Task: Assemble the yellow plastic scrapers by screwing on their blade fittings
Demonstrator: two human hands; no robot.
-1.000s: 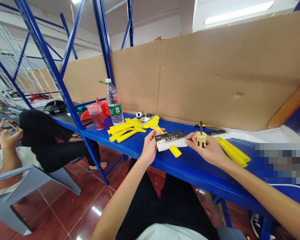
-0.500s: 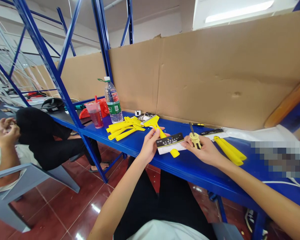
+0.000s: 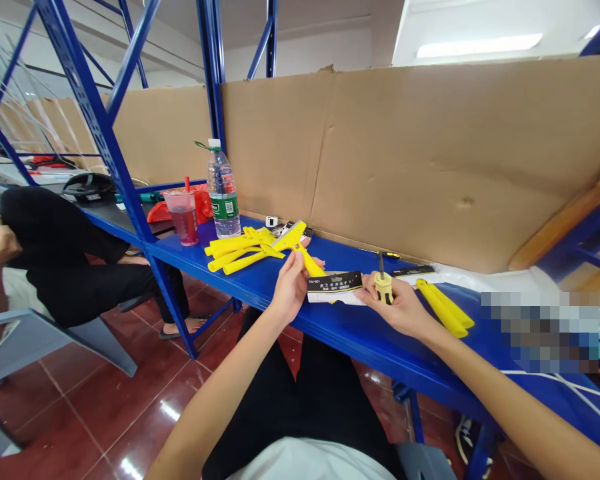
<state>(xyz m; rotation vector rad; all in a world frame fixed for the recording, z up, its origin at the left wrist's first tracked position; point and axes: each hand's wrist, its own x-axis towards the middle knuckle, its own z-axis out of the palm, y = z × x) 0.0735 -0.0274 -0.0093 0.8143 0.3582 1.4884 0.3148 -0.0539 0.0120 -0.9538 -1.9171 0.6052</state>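
Observation:
My left hand (image 3: 291, 288) is closed around a yellow scraper (image 3: 310, 263), its blade end pointing up and away to the left. The lower part of the scraper's handle is hidden by a clear package with a black printed header card (image 3: 334, 283). My right hand (image 3: 403, 308) pinches the right edge of that package. In the same hand rests a short screwdriver (image 3: 383, 291) with a cream and black handle, its shaft pointing upward. Whether the handle lies inside the package or behind it, I cannot tell.
Several yellow scraper handles (image 3: 240, 250) lie piled on the blue table (image 3: 260, 283) to the left. Behind them stand a water bottle (image 3: 224, 193) and a red drink cup (image 3: 183, 217). More yellow handles (image 3: 445, 307) lie right. A cardboard wall (image 3: 400, 160) closes the back. Another person sits left.
The yellow handle end that showed below the package is now almost wholly covered by it. The scraper's blade end has tilted slightly. The camera view has shifted a little.

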